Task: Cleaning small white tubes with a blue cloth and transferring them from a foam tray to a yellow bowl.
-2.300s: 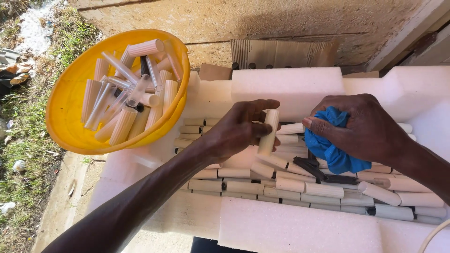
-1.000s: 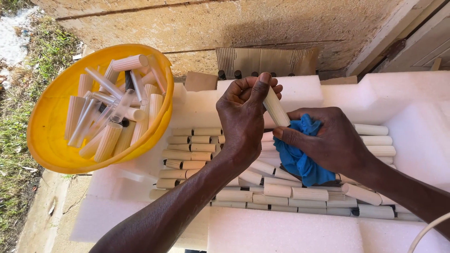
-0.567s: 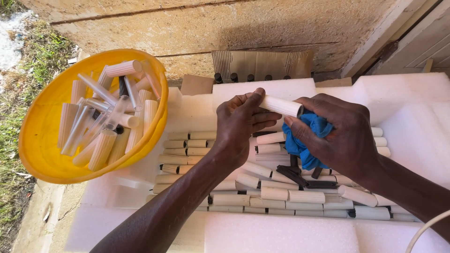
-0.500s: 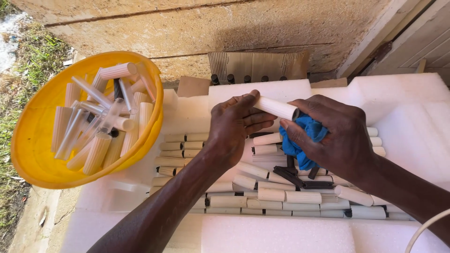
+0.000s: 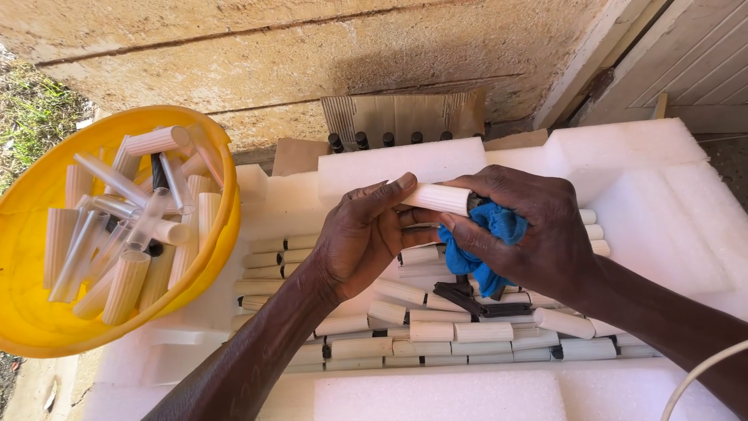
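My left hand (image 5: 365, 238) grips one end of a cream ribbed cylinder (image 5: 436, 197), holding it level above the foam tray. My right hand (image 5: 534, 226) clutches a blue cloth (image 5: 487, 245) and presses it round the cylinder's other end. Below both hands lie rows of several more cream cylinders (image 5: 436, 331) in a white foam tray (image 5: 647, 195). A black strip (image 5: 475, 300) lies among them under the cloth.
A yellow bowl (image 5: 31, 312) at the left holds several cream cylinders and clear tubes. Behind the tray stands a cardboard piece (image 5: 401, 117) with dark bottle tops (image 5: 386, 140) before a rough concrete wall. A white cable (image 5: 701, 370) crosses the bottom right corner.
The left hand lifted a cylinder from the rows, held it upright, then turned it level. The right hand with the cloth came up from the tray and closed on its end.
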